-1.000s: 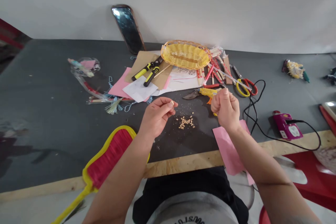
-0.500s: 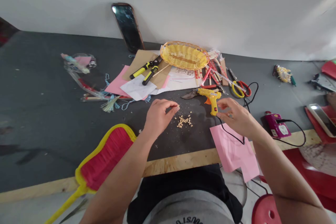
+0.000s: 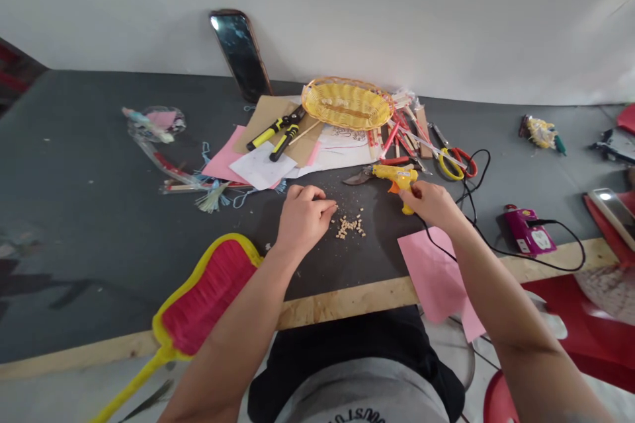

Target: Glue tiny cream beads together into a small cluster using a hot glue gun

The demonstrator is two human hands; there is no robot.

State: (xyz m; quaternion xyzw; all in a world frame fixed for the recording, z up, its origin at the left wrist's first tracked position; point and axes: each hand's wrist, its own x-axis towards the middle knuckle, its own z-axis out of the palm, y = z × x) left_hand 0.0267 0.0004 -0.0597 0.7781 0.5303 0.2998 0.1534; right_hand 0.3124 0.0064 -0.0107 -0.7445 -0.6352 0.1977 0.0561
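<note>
My right hand point(image 3: 430, 203) is closed around the handle of a yellow hot glue gun point(image 3: 395, 175), which lies on the dark table with its nozzle pointing left toward the pruning shears point(image 3: 358, 177). My left hand point(image 3: 306, 215) is pinched at the fingertips; a tiny pale bit seems to show there, too small to make out. Just right of those fingers, a small heap of short wooden pieces point(image 3: 350, 227) lies on the table among crumbs. The black cord of the glue gun runs under my right wrist.
Behind my hands stand a yellow woven basket point(image 3: 347, 106), yellow-black pliers point(image 3: 280, 132) on papers, and scissors point(image 3: 454, 164). A phone point(image 3: 241, 53) leans on the wall. Pink paper point(image 3: 431, 271) overhangs the front edge. A pink-and-yellow fan-shaped piece point(image 3: 211, 291) lies left; a purple power box point(image 3: 528, 230) right.
My right hand has moved left and closed on the glue gun's handle; before, it was beside it with fingers apart. My left hand stays pinched, shifted only slightly.
</note>
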